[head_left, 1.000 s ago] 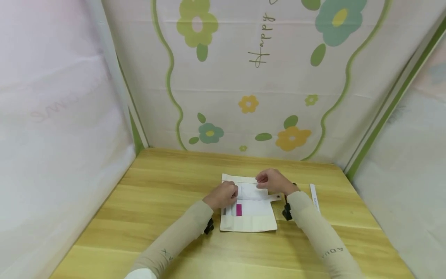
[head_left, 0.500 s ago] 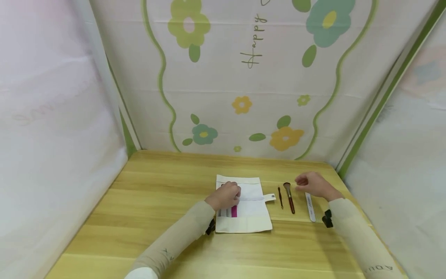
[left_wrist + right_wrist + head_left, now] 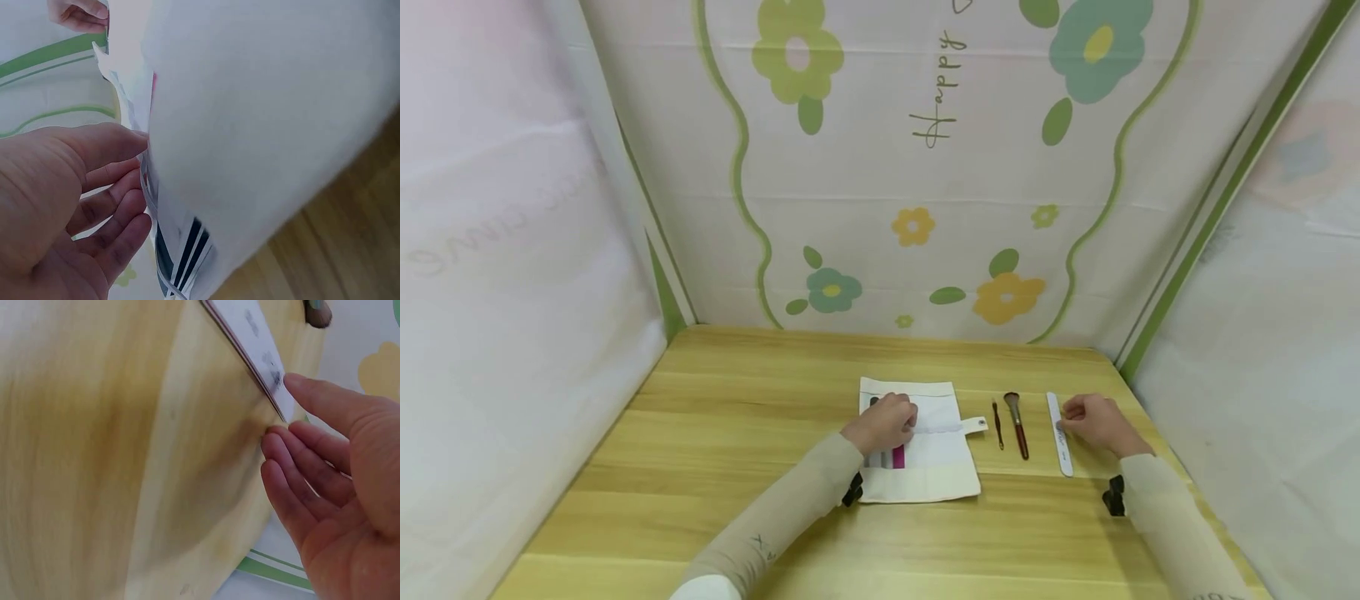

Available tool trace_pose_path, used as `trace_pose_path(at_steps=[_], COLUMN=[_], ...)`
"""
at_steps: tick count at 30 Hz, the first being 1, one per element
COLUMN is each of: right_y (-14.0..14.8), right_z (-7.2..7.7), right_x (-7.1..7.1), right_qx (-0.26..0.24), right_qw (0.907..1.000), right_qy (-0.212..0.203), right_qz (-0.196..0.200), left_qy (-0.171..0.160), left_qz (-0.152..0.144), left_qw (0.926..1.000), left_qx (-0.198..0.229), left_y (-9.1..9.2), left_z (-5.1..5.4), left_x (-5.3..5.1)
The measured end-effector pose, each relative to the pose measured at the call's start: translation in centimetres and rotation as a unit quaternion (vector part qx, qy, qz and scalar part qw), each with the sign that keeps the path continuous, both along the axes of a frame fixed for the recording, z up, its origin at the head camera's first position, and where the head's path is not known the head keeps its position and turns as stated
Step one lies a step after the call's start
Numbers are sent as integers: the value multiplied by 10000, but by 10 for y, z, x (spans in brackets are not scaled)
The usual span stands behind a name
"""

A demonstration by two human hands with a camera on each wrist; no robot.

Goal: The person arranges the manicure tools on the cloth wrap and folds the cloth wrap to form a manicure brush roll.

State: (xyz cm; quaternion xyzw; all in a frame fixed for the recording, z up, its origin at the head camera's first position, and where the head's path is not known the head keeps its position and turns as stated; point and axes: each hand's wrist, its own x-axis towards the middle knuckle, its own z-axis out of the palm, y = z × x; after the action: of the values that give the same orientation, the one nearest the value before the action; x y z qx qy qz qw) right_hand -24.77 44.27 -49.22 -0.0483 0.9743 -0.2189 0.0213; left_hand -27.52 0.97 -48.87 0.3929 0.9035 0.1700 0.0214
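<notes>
Fingers (image 3: 128, 240) of L hand (image 3: 883, 422) are pinching wht pouch (image 3: 934, 454); R hand (image 3: 1101, 421), fingers loosely parted, is sitting at nail file's (image 3: 1063, 454) edge.

Left grip (image 3: 883, 422) is curled, right grip (image 3: 1096, 422) loosely bent.

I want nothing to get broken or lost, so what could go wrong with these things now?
The file is thin and looks flat on the table, so the right hand might fumble it. The brush lies close by and could get nudged. The left hand is on the pouch, so a tug might shift the strips inside.
</notes>
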Motion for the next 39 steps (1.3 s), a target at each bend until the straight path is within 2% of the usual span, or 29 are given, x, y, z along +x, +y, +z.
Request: trace_pose_path(at_steps=[5, 12, 21, 26, 32, 39], right_y=[-5, -15, -28, -32, -36, -26], right_z=[-2, 16, 32, 34, 35, 29], right_x=[-4, -14, -26, -28, -28, -29], right_qx=[85, 126, 427, -10, -133, -902], right_qw=[9994, 9963, 9798, 9749, 9736, 9642], right_qy=[-118, -661, -1642, -1906, -1908, -2001], right_qz=[-301, -536, -1054, -1148, -1242, -1489], left_qy=[22, 23, 18, 30, -5, -117], left_qz=[18, 16, 76, 129, 178, 191], left_qw=[10000, 10000, 10000, 9998, 9998, 9997], left_qx=[11, 39, -39, -113, -80, 2], left_y=[0, -1, 1, 1, 1, 0], left_z=[-1, -2, -2, -1, 0, -1], left_x=[1, 2, 2, 4, 4, 3])
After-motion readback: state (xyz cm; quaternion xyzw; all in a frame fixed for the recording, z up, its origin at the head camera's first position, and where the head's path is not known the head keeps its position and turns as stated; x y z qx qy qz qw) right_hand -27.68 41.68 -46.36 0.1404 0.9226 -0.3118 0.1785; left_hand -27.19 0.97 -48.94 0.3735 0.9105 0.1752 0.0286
